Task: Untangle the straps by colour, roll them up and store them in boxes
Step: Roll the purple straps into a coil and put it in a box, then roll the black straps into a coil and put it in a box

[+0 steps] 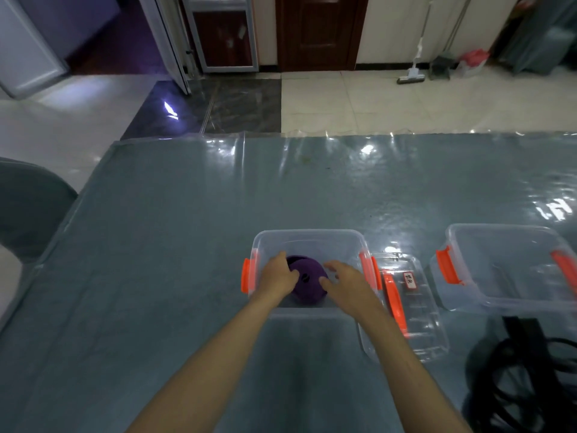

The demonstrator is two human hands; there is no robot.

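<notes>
Head view: the left hand (278,275) is gripping the purple roll (307,281) inside the clear box (309,237), storing it; the right hand (346,281) is hovering released; next comes letting go.

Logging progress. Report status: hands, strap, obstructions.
Both hands in clear box: left hand grips purple strap roll, right hand open beside it. Black straps still loose. Nothing obstructing.

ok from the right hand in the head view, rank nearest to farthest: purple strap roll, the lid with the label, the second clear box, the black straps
1. purple strap roll, under the right hand, inside the centre box
2. lid with the label, just right of that box
3. second clear box and black straps, both far right; too close to call
</notes>
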